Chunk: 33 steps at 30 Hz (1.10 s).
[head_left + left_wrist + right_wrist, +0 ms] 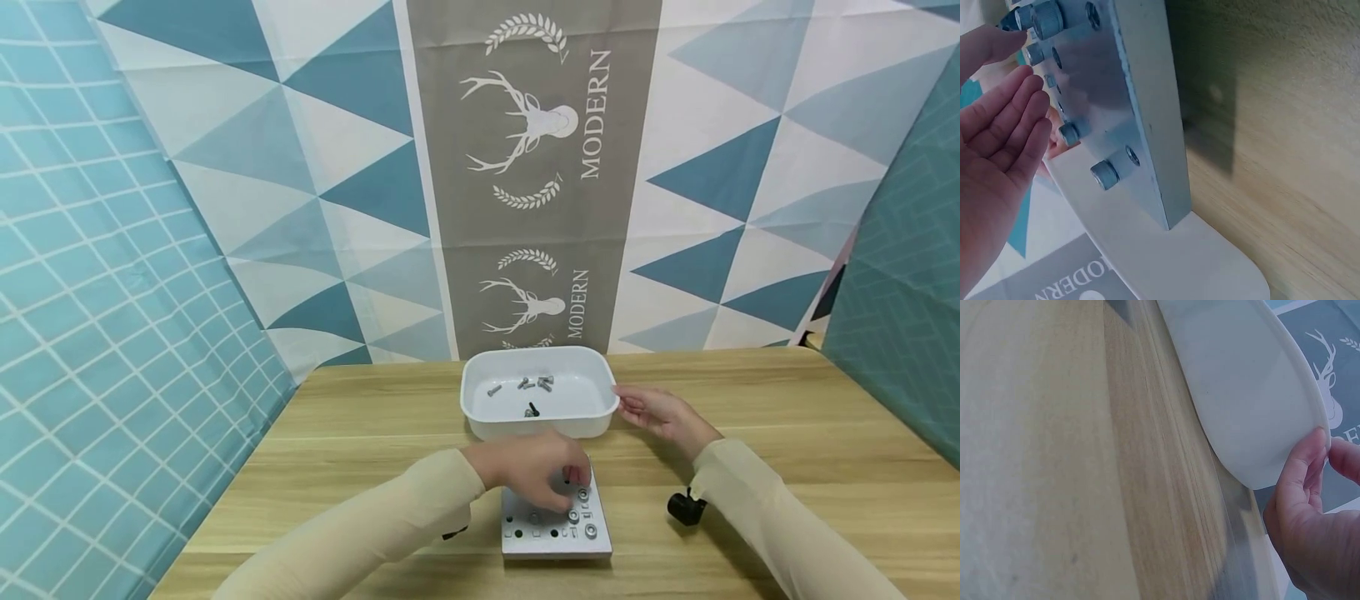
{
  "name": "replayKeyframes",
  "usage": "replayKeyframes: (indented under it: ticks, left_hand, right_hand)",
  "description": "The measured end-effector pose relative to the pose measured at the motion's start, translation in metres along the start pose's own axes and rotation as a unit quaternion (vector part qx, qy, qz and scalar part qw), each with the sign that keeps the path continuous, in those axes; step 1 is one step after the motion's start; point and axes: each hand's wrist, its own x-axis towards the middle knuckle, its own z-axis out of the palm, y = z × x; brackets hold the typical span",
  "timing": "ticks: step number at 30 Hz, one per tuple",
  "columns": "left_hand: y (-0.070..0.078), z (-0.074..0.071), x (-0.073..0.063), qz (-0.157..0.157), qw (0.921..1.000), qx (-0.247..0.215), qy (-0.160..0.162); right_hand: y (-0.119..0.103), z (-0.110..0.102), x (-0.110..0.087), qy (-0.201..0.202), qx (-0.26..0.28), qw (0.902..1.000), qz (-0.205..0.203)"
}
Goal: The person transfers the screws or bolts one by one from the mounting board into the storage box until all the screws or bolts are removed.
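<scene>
My left hand [536, 468] is over a silver metal block [555, 546] with several holes and socket-head bolts [591, 531] standing in it. In the left wrist view, its thumb is close to the upper bolts [1047, 20], and a gap separates the thumb from the slightly bent fingers [1013, 119]. Nothing shows between them. With thumb and fingers, my right hand [660, 414] pinches the right end of a white plastic tray [536, 427] at its rim. In the right wrist view, the fingertips [1316, 440] meet the tray's corner.
Several loose silver bolts [543, 383] and a black one [533, 409] lie inside the tray. A wooden table [360, 450] carries everything. Patterned cloth [360, 167] hangs behind and at both sides. A small black object [686, 508] is beside the right sleeve.
</scene>
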Motion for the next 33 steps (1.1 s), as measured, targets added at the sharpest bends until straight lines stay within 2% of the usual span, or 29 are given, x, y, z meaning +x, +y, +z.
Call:
replayKeyframes:
  ticks: [7,15,21,27,33]
  left_hand:
    - [0.004,0.002,0.008,0.001,0.9999,0.008,-0.015]
    - [0.008,0.002,0.014,0.003,0.9996,0.020,-0.019]
    - [0.009,0.000,0.016,-0.008,0.9996,0.009,-0.026]
    - [0.009,0.002,0.016,-0.025,0.9992,-0.010,-0.030]
    - [0.009,0.004,0.014,-0.031,0.9991,-0.010,-0.027]
  right_hand:
    - [0.000,-0.002,-0.002,0.004,-0.001,1.0000,0.002]
    - [-0.003,0.000,-0.001,-0.016,0.007,0.9998,-0.004]
    - [-0.003,-0.001,0.000,0.002,0.006,1.0000,0.002]
    - [-0.002,0.000,-0.002,-0.012,0.010,0.9998,0.008]
    - [-0.001,0.000,-0.002,-0.009,-0.001,0.9999,0.008]
